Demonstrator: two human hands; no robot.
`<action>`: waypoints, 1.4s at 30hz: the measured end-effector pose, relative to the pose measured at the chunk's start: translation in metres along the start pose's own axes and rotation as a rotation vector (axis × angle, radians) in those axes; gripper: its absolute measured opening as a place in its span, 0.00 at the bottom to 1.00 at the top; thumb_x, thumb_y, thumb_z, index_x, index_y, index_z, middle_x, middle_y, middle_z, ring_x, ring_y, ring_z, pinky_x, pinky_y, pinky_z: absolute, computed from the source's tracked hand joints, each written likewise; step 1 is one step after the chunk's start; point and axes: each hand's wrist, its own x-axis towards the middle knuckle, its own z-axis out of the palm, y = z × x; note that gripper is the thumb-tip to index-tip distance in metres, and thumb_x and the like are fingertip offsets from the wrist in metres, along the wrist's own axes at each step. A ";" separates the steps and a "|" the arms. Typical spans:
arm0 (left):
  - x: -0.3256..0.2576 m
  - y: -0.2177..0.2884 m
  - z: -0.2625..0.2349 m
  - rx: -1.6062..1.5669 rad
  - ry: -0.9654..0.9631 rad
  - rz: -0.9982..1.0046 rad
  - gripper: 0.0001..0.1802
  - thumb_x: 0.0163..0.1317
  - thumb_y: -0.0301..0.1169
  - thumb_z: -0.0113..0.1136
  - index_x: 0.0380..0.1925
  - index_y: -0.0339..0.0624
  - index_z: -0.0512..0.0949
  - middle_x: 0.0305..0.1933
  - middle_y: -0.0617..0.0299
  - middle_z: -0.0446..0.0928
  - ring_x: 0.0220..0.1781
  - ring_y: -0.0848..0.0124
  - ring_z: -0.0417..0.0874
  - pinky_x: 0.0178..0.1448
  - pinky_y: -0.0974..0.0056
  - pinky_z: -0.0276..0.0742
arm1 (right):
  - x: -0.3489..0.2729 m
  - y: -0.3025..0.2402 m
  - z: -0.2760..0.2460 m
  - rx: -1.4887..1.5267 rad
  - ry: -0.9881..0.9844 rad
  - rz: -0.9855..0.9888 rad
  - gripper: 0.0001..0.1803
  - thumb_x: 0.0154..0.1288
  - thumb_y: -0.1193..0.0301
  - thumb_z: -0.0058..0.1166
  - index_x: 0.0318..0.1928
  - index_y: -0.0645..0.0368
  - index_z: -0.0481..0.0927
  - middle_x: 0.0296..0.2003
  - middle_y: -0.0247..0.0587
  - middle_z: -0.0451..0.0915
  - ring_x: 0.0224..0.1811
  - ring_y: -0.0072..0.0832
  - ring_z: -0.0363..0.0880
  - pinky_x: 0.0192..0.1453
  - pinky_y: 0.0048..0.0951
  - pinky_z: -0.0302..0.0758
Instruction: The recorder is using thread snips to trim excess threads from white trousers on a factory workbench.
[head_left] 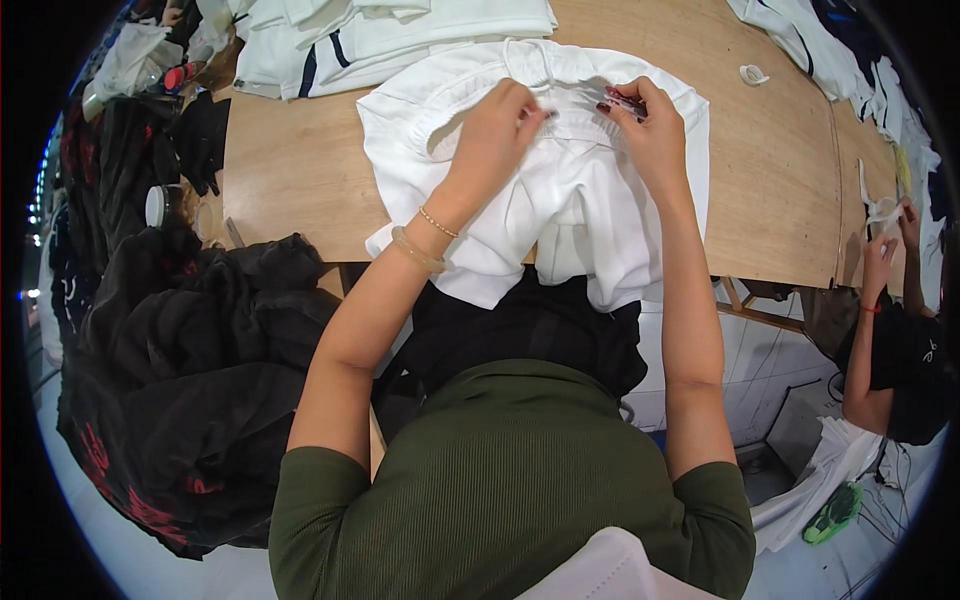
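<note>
White shorts point(590, 190) with a gathered elastic waistband lie spread on the wooden table, waistband away from me and legs drooping over the near edge. Over the left part of the waistband, my left hand point(497, 135) is closed, thumb and fingertips pinched. Its fingertips are slightly blurred, and what they pinch cannot be made out. My right hand point(655, 130) is closed around a small dark tool point(627, 104), which looks like thread snips, above the waistband's right part. The fingers cover much of the tool. A white drawstring point(508, 50) shows at the waistband's far edge.
Folded white garments point(390, 45) with navy stripes lie at the far left of the table point(290, 160). A dark heap of cloth point(200, 330) stands left of me. A white tape roll point(754, 75) lies at far right. Another person's hands point(880, 260) handle white cloth on the right.
</note>
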 end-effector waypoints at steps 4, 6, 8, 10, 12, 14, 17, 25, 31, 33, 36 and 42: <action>-0.003 -0.001 0.005 0.106 -0.076 0.131 0.16 0.50 0.26 0.68 0.39 0.38 0.76 0.43 0.57 0.71 0.42 0.62 0.77 0.44 0.64 0.75 | -0.007 -0.004 0.000 -0.191 -0.081 -0.165 0.10 0.50 0.76 0.61 0.34 0.60 0.75 0.33 0.38 0.77 0.38 0.38 0.71 0.43 0.35 0.71; -0.004 -0.003 0.007 0.072 -0.085 0.101 0.18 0.49 0.25 0.68 0.41 0.39 0.76 0.44 0.58 0.71 0.43 0.62 0.77 0.45 0.64 0.75 | -0.010 -0.005 0.003 -0.212 -0.087 -0.184 0.11 0.49 0.76 0.61 0.34 0.60 0.75 0.33 0.38 0.76 0.38 0.38 0.71 0.44 0.35 0.71; -0.005 -0.005 0.006 0.042 -0.092 0.067 0.19 0.48 0.25 0.68 0.42 0.39 0.76 0.45 0.58 0.71 0.44 0.63 0.76 0.47 0.63 0.75 | -0.011 -0.005 0.008 -0.227 -0.097 -0.204 0.11 0.49 0.76 0.62 0.34 0.60 0.75 0.32 0.37 0.76 0.39 0.39 0.70 0.44 0.35 0.71; -0.004 -0.006 0.005 -0.058 -0.136 -0.010 0.20 0.48 0.24 0.68 0.43 0.41 0.77 0.44 0.60 0.71 0.44 0.64 0.76 0.47 0.64 0.75 | -0.011 -0.005 0.010 -0.245 -0.114 -0.234 0.12 0.48 0.76 0.62 0.34 0.60 0.75 0.32 0.37 0.76 0.38 0.38 0.70 0.43 0.35 0.71; -0.004 -0.006 0.003 -0.087 -0.150 -0.032 0.20 0.48 0.24 0.68 0.43 0.41 0.77 0.44 0.61 0.71 0.44 0.65 0.76 0.47 0.64 0.75 | -0.011 -0.005 0.010 -0.252 -0.130 -0.243 0.12 0.49 0.76 0.62 0.35 0.60 0.75 0.33 0.37 0.76 0.38 0.38 0.70 0.43 0.35 0.71; -0.003 -0.005 0.001 -0.116 -0.164 -0.051 0.20 0.48 0.24 0.68 0.43 0.42 0.77 0.44 0.62 0.71 0.44 0.66 0.76 0.47 0.64 0.75 | -0.011 -0.007 0.009 -0.259 -0.146 -0.253 0.12 0.49 0.77 0.61 0.35 0.60 0.75 0.33 0.37 0.77 0.38 0.38 0.71 0.43 0.35 0.72; -0.003 -0.005 0.000 -0.113 -0.176 -0.054 0.19 0.48 0.24 0.68 0.43 0.42 0.77 0.43 0.63 0.71 0.44 0.67 0.76 0.47 0.65 0.74 | -0.012 -0.010 0.003 -0.118 -0.183 -0.089 0.12 0.49 0.78 0.61 0.36 0.62 0.75 0.33 0.39 0.77 0.39 0.38 0.72 0.42 0.34 0.73; -0.002 -0.002 0.013 0.154 -0.119 0.155 0.10 0.53 0.23 0.62 0.35 0.40 0.74 0.39 0.58 0.69 0.43 0.63 0.75 0.46 0.64 0.73 | -0.013 0.011 0.004 0.070 0.000 0.071 0.12 0.52 0.77 0.62 0.37 0.64 0.76 0.34 0.42 0.76 0.37 0.33 0.75 0.44 0.30 0.73; 0.010 -0.025 -0.011 -0.453 -0.162 -0.250 0.07 0.60 0.20 0.53 0.38 0.39 0.70 0.44 0.60 0.72 0.42 0.68 0.75 0.46 0.66 0.73 | -0.011 0.031 0.014 0.362 0.034 0.143 0.10 0.53 0.79 0.60 0.36 0.65 0.75 0.36 0.40 0.77 0.39 0.26 0.77 0.47 0.26 0.73; 0.010 -0.021 -0.012 -0.629 -0.149 -0.353 0.10 0.59 0.21 0.55 0.40 0.39 0.70 0.45 0.60 0.72 0.42 0.69 0.75 0.45 0.66 0.73 | -0.012 0.032 0.014 0.432 0.030 0.166 0.09 0.54 0.80 0.59 0.36 0.65 0.74 0.37 0.39 0.78 0.39 0.25 0.77 0.47 0.25 0.73; 0.004 0.003 0.001 -0.204 -0.137 -0.042 0.11 0.56 0.23 0.60 0.39 0.40 0.72 0.42 0.60 0.71 0.42 0.66 0.76 0.45 0.65 0.74 | -0.012 0.028 0.011 0.457 0.030 0.190 0.08 0.55 0.81 0.57 0.35 0.65 0.73 0.37 0.39 0.80 0.39 0.22 0.77 0.47 0.23 0.74; 0.005 -0.009 0.012 -0.134 -0.126 0.009 0.08 0.53 0.23 0.60 0.35 0.40 0.75 0.36 0.57 0.73 0.36 0.60 0.75 0.42 0.59 0.72 | -0.012 0.025 0.010 0.406 0.013 0.199 0.07 0.56 0.82 0.57 0.35 0.66 0.73 0.36 0.38 0.80 0.39 0.21 0.77 0.47 0.23 0.75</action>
